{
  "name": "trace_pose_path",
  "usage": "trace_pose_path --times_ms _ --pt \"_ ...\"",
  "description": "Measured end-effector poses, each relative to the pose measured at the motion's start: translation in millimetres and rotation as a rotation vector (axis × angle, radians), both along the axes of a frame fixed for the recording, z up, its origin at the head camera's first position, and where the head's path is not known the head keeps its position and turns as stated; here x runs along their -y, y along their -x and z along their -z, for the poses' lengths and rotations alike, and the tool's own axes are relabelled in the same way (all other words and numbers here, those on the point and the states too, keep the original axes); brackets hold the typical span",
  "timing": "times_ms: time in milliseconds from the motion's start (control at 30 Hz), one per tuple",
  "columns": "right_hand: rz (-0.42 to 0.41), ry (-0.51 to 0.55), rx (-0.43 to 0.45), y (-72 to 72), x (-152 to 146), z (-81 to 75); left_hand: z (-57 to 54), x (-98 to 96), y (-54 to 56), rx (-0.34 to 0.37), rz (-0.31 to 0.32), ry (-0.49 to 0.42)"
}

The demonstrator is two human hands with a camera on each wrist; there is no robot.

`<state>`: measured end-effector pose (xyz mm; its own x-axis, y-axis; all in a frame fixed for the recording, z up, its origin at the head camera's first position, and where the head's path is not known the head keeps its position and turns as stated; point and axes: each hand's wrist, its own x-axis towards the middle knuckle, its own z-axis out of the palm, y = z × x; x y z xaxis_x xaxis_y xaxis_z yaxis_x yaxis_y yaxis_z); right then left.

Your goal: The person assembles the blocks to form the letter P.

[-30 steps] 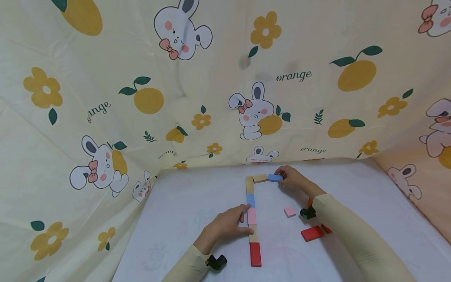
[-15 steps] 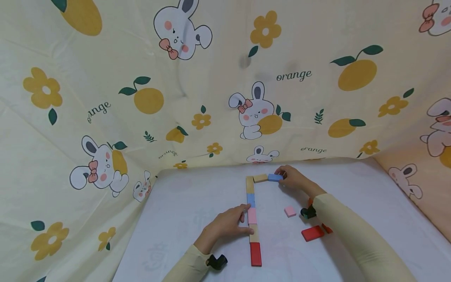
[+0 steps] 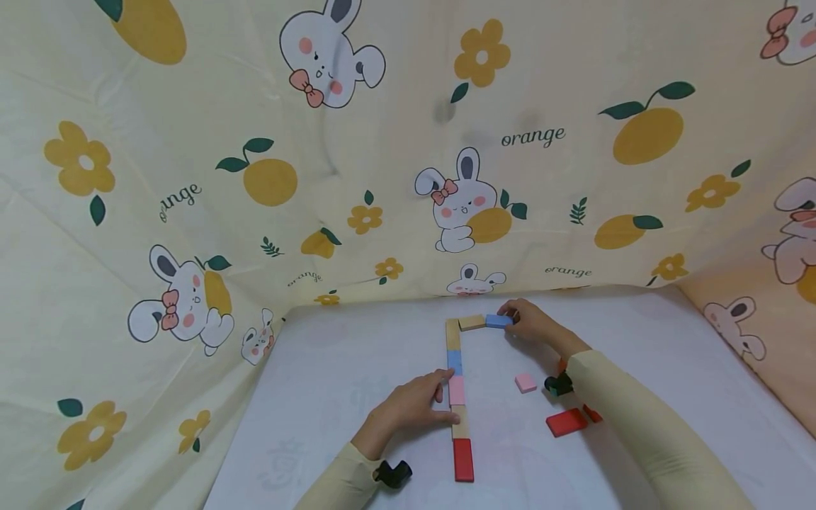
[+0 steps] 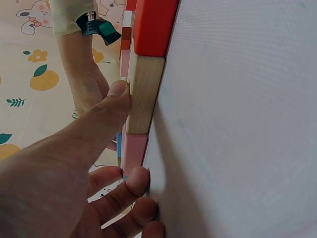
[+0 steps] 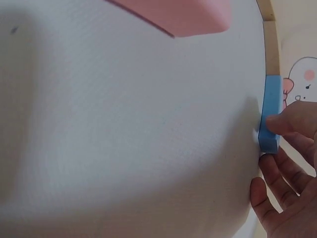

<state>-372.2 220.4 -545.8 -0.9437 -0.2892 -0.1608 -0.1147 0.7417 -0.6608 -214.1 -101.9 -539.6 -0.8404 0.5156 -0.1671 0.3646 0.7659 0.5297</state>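
Note:
A straight row of blocks runs away from me: red block (image 3: pixel 463 460), wooden block (image 3: pixel 462 426), pink block (image 3: pixel 456 391), blue block (image 3: pixel 454 360) and far wooden block (image 3: pixel 452 334). From its far end, another wooden block (image 3: pixel 472 322) and a second blue block (image 3: pixel 494 321) extend rightward. My left hand (image 3: pixel 411 405) rests along the row, its thumb (image 4: pixel 119 91) against the near wooden block and its fingertips by the pink one. My right hand (image 3: pixel 534 324) pinches the second blue block's right end, thumb (image 5: pixel 277 124) on its face and other fingers beyond.
A loose pink block (image 3: pixel 525 383) and a red block (image 3: pixel 566 423) lie right of the row, on the white surface (image 3: pixel 331 368). More red pieces show partly behind the right sleeve (image 3: pixel 637 411). A printed cloth (image 3: pixel 382 142) hangs behind.

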Motion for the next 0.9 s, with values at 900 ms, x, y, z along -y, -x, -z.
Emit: trace_pose_path --times_ms 900 --pt "-0.048 0.045 -0.103 -66.2 -59.6 -20.0 5.0 0.1 1.5 -0.02 0.009 0.0"
